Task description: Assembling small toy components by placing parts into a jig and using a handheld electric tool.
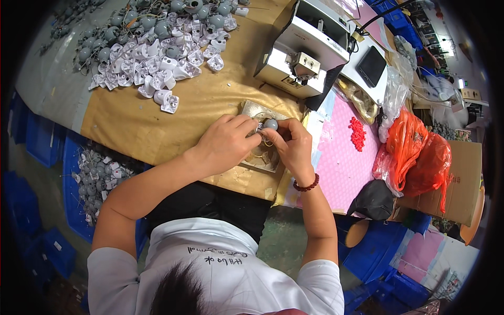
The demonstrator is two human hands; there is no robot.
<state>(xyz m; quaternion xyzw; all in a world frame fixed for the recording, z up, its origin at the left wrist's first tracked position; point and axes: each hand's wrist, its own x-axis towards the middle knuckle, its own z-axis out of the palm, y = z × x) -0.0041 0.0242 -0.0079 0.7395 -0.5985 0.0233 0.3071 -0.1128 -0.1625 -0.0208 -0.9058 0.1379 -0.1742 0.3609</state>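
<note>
Close together over a metal block (pixel 253 108) are both of my hands, fingers pinched. My right hand (pixel 295 147), with a dark red bead bracelet on its wrist, grips a small grey ball-shaped part (pixel 271 124) with a thin pale wire looping below it. The fingertips of my left hand (pixel 227 143) are closed right beside the ball; what they pinch is mostly hidden behind them. At the far left of the tabletop lies a big heap of white plastic housings (pixel 152 68), with many grey ball parts (pixel 147 23) mixed in behind.
A white bench machine (pixel 303 63) stands beyond my hands. To its right lies a black flat device (pixel 371 66). Small red pieces (pixel 357 134) sit on pink sheeting (pixel 341 168), near red plastic bags (pixel 415 152) and a cardboard box (pixel 462 181). Below left is a blue bin (pixel 73 199) of parts.
</note>
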